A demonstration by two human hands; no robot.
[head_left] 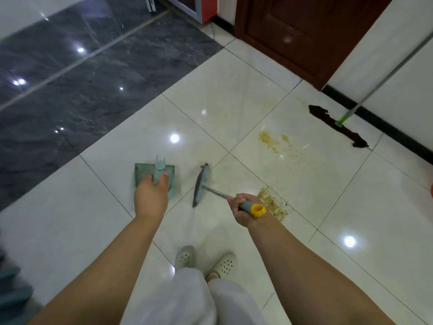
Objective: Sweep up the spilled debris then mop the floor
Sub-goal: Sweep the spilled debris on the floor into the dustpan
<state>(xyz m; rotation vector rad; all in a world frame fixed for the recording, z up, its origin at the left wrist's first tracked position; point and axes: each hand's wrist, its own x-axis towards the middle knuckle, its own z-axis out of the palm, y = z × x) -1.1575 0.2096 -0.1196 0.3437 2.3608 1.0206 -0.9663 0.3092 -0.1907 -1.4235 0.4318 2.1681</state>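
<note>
Nearest, 6 o'clock: two pale perforated shoes (206, 260) on the floor (234, 102), light trousers (194, 299) above them in frame. Both forearms reach forward from the bottom edge. Left hand (151, 195) at about 10 o'clock from the shoes, fingers curled round the upright teal handle of the dustpan (143, 172); thumb and a fingertip show either side of the handle. Pan sits below the hand; can't tell if it touches the tile. Right hand (243, 208) at about 1 o'clock from the shoes, fingers wrapped tight on the grey grip of the broom (201, 184), yellow end cap sticking out past the hand toward 3 o'clock. Metal shaft runs from the hand toward 10 o'clock to the teal broom head with dark bristles, which lies just right of the dustpan, not touching it. Debris pile (273, 204), tan with green bits, on the tile just beside the right hand at its 3 o'clock, partly hidden by the wrist. Farther out at 1 o'clock: a thinner tan smear (271, 140) of crumbs or stain, well apart from the pile. Beyond that, 2 o'clock: mop (337, 125) with a dark flat pad on the floor, green joint, pole leaning up to the white wall (386, 66). Far 12–1 o'clock: dark wood door (304, 31). Far 10–11 o'clock: dark marble floor band (93, 78).
</note>
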